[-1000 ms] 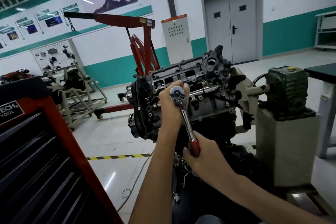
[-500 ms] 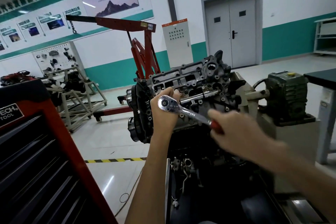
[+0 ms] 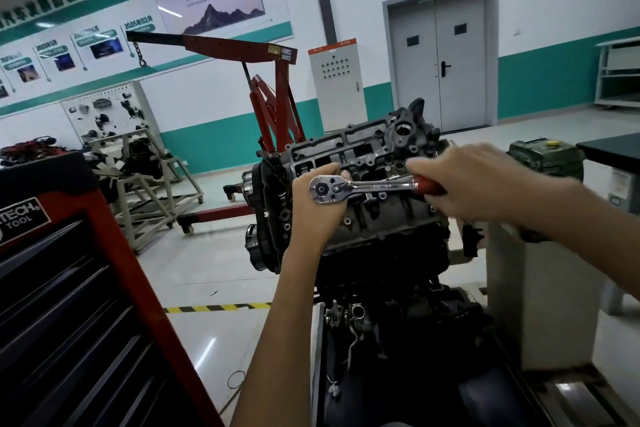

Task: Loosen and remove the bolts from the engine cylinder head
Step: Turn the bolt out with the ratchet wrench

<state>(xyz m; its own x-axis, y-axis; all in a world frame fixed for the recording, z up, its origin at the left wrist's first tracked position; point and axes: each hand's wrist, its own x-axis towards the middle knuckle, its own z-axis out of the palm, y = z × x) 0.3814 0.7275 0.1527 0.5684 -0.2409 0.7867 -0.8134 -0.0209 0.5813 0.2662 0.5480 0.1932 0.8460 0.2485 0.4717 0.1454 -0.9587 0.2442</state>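
The grey engine cylinder head [image 3: 367,156] sits tilted on a stand at centre, its bolt holes facing me. A chrome ratchet wrench [image 3: 363,186] with a red grip lies horizontal across its face. My left hand [image 3: 318,211] is wrapped around the ratchet's round head and whatever sits under it, so the socket and the bolt are hidden. My right hand [image 3: 481,180] grips the red handle end at the right, slightly blurred by motion.
A red and black tool cabinet [image 3: 69,305] stands close at the left. A red engine hoist [image 3: 270,104] is behind the engine. A green gearbox [image 3: 543,156] on a grey pedestal [image 3: 540,288] sits at the right, a dark table corner [image 3: 613,149] beyond it.
My right hand has swung the ratchet handle counter-clockwise, from pointing down through a lower-right slant to nearly horizontal at the right. My left hand has stayed on the ratchet head.
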